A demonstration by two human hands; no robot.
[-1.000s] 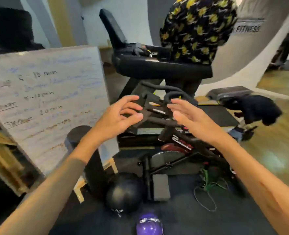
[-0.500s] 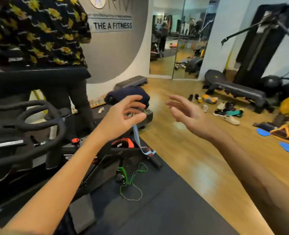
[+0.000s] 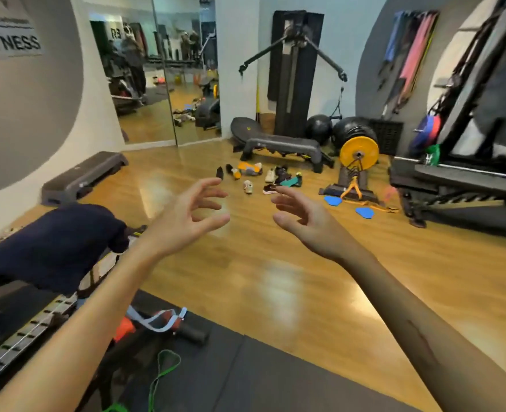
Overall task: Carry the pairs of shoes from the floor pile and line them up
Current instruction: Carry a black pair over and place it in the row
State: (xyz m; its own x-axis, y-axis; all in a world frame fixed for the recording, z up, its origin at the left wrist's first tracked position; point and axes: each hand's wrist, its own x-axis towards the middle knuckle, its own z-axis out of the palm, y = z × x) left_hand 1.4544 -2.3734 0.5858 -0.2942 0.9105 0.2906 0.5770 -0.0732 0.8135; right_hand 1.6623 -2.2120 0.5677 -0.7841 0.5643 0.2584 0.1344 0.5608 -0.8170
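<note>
A loose pile of shoes (image 3: 260,178) lies far off on the wooden floor, in front of a grey step bench (image 3: 281,145). Among them I make out an orange pair, a white shoe, a black shoe and a teal one. My left hand (image 3: 186,217) and my right hand (image 3: 302,218) are stretched out in front of me at chest height, palms facing each other, fingers spread and curled. Both hold nothing and are well short of the pile.
A dark cloth (image 3: 52,245) drapes an exercise bike at my left. Black mats (image 3: 246,376) cover the near floor. A grey step (image 3: 82,176) sits by the left wall, a yellow weight plate (image 3: 359,150) and a rack (image 3: 460,173) at the right. Bare wood floor (image 3: 275,278) stretches between.
My view has swung right, away from the whiteboard and bike toward the open gym floor. The shoe pile has come to the centre. Both hands stay raised and empty.
</note>
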